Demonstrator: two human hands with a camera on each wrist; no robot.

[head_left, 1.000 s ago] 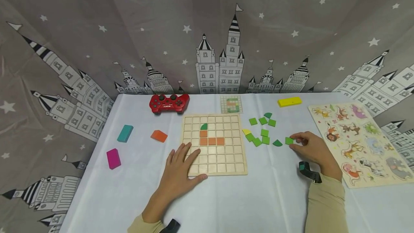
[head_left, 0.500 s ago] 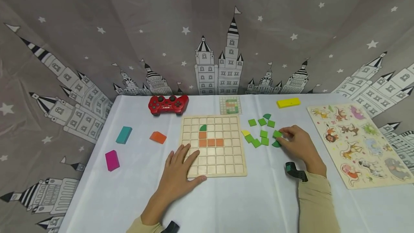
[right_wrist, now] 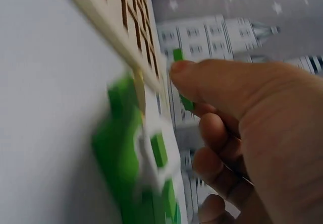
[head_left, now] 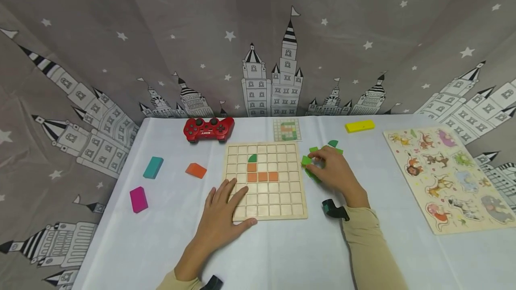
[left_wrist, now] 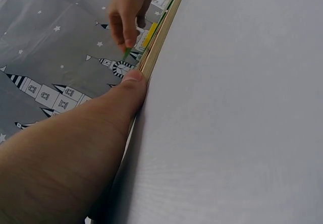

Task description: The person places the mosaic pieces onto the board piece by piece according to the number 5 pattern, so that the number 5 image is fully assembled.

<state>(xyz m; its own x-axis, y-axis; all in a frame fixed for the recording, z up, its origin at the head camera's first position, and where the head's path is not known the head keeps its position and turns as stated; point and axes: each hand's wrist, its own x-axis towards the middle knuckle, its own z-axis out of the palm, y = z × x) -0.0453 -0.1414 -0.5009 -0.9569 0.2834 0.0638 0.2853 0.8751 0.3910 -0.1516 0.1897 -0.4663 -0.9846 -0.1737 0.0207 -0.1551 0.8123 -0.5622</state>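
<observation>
My right hand (head_left: 338,173) pinches a green square tile (head_left: 306,160) between thumb and finger, just off the right edge of the wooden grid board (head_left: 284,198). In the right wrist view the tile is held up clear of the white cloth. Below that hand lie several loose green tiles (right_wrist: 116,148), partly hidden by it in the head view. My left hand (head_left: 219,214) rests with spread fingers on the board's lower left corner, thumb at the near edge. Set in the board are a dark green quarter-round tile (head_left: 252,159) and several orange square tiles (head_left: 262,176).
A small pattern card (head_left: 287,130) and a red game controller (head_left: 208,129) lie behind the board. Orange (head_left: 196,170), teal (head_left: 153,167) and magenta (head_left: 139,199) blocks are at left. A yellow block (head_left: 360,126) and an animal puzzle board (head_left: 447,178) lie at right.
My right hand has carried the green tile leftward from beside the animal puzzle, over the loose tiles, to near the grid board's right edge. The left hand has stayed on the board.
</observation>
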